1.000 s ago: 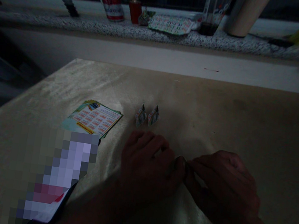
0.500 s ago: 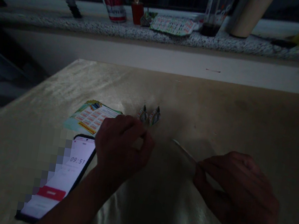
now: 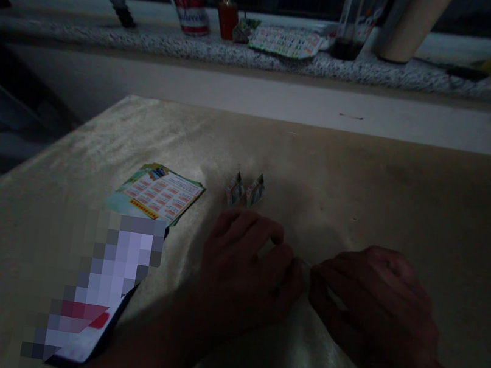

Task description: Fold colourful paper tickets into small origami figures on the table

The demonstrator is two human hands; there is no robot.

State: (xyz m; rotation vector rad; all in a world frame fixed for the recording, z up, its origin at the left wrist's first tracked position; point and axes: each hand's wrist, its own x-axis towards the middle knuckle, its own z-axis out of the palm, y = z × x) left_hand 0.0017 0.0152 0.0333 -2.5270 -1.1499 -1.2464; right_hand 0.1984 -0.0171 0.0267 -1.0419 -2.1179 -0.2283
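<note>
My right hand [image 3: 373, 314] pinches one end of a thin paper card [image 3: 305, 262], seen edge-on so that only a pale sliver shows. My left hand [image 3: 247, 264] has its fingers curled around the card's other end, almost meeting the right fingertips. Most of the card is hidden behind the left fingers. Just beyond my left hand, two small folded paper pieces [image 3: 245, 191] with pointed tops stand side by side on the table. To the left lies a stack of printed cards [image 3: 163, 193] with calendar-like grids.
A phone [image 3: 99, 297], partly pixelated, lies on the table [image 3: 365, 183] beside my left forearm. Along the stone windowsill [image 3: 133, 41] stand a red can [image 3: 189, 6], a small red bottle [image 3: 226, 18], a crumpled printed sheet [image 3: 285, 42] and a cup with dark liquid [image 3: 348, 47].
My left hand has moved right, away from the card stack and phone, to the card's free end. My right hand has shifted slightly left, still pinching the card.
</note>
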